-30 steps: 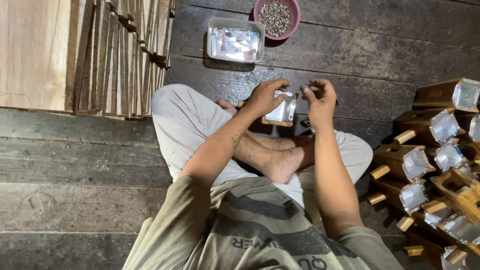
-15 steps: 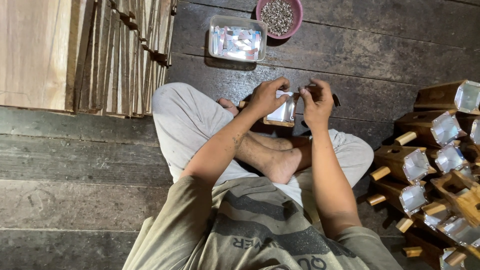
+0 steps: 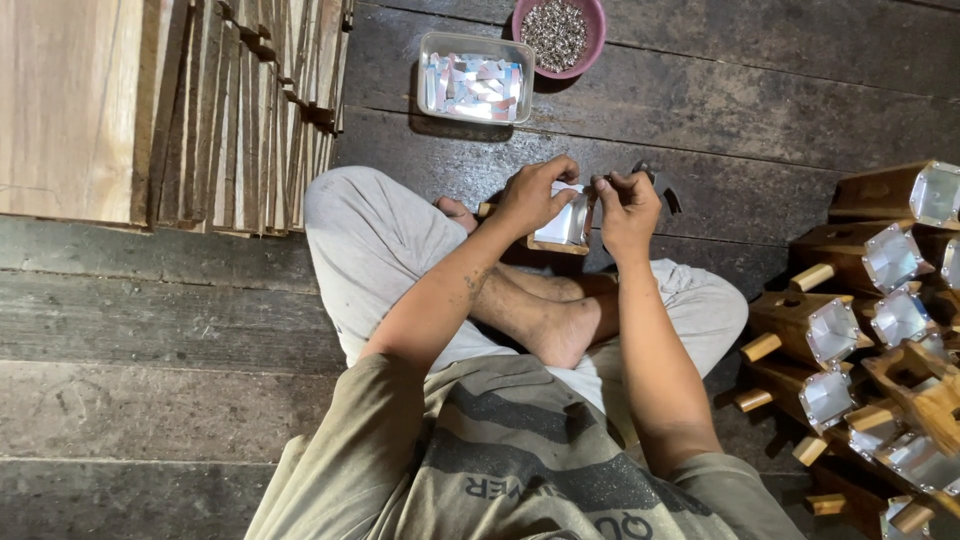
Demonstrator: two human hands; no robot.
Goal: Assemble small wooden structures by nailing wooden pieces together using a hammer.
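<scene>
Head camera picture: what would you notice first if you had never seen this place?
Both hands meet at the middle, the left hand and right hand gripping a small wooden box with a shiny liner. A heap of similar wooden boxes fills the right edge. A pink bowl of small metal bits sits at the top.

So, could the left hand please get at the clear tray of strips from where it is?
Probably yes, once freed: the left hand grips the wooden piece, and the tray sits just ahead on bare floorboards, with nothing between them.
</scene>
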